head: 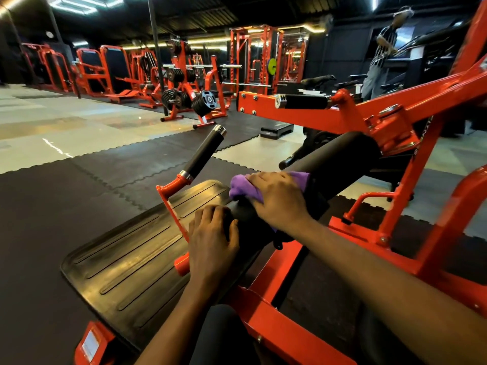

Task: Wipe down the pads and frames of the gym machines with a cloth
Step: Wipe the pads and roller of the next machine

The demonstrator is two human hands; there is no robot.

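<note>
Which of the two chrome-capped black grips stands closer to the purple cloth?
The tilted grip rising left of the purple cloth, beside the footplate; the other grip lies level, farther back on the frame.

- Roller pad (340, 159): plain black.
- Cloth (241, 187) on the pad: purple.
- Frame (411, 104) around the pad: bright red.
- Footplate (126, 264) left of the pad: black, ribbed with long grooves.
- Floor mats (79, 191) beyond the pad: black, with wavy edges.
</note>
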